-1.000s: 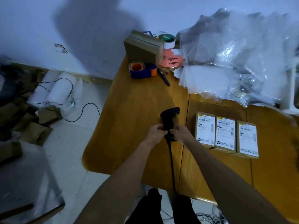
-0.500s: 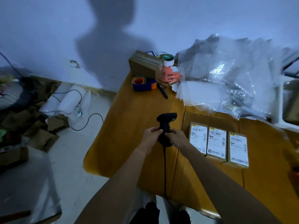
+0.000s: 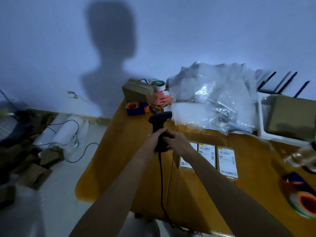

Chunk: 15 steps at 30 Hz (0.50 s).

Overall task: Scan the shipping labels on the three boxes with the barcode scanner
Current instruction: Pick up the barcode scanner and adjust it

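- At the lower right of the frame a tape roll [image 3: 303,202] with an orange core lies on the wooden table [image 3: 119,159].
- In the centre, the left hand [image 3: 154,140] and the right hand [image 3: 176,140] both close around the handle of the black barcode scanner [image 3: 159,124], which stands upright above the table; its cable [image 3: 161,185] hangs down.
- Just right of the hands, three labelled boxes [image 3: 226,159] lie side by side; the right forearm partly hides the nearest one.
- Further back, a pile of clear plastic bags [image 3: 213,98], probably bubble wrap, covers the table.
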Motion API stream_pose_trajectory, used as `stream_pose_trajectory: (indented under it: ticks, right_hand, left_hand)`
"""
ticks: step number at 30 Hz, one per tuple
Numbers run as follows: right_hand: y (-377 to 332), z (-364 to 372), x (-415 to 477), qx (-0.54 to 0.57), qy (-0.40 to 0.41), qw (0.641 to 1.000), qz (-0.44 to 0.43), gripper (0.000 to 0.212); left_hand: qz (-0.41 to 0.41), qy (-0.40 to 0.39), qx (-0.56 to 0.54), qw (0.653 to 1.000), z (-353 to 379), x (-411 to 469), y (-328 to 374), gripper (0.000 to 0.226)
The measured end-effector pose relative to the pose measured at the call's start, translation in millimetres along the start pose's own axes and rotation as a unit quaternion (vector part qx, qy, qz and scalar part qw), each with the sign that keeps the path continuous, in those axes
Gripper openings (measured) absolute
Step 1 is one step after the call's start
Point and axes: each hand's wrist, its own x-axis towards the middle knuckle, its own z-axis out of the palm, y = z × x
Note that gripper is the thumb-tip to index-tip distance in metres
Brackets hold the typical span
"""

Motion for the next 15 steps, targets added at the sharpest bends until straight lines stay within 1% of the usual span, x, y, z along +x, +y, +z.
stream_pose_trajectory:
  ticks: [2, 4, 7, 11, 13, 15]
  right_hand:
    - [2, -7, -8, -0.010, 0.003, 1.000, -0.005, 0.027]
    - [7, -12, -14, -0.037, 0.011, 0.999, -0.004, 0.025]
    - [16, -18, -19, -0.068, 0.011, 0.998, -0.005, 0.025]
    - [30, -28, -24, -0.058, 0.012, 0.998, 0.023, 0.021]
    - [39, -31, -25, -0.063, 0.010, 0.997, 0.040, 0.020]
    - [49, -33, -27, -0.068, 0.014, 0.996, 0.057, 0.021]
  left_hand:
    - [-0.005, -0.006, 0.004, 1.000, 4, -4, -4, 0.042]
    - [0.000, -0.001, 0.035, 0.999, 8, -6, -10, 0.042]
    - [0.014, 0.016, 0.082, 0.996, 13, -7, -18, 0.035]
    - [0.022, 0.014, 0.136, 0.990, 19, -11, -28, 0.021]
    - [0.021, 0.011, 0.141, 0.990, 20, -13, -37, 0.024]
    - [0.015, 0.006, 0.122, 0.992, 20, -15, -47, 0.026]
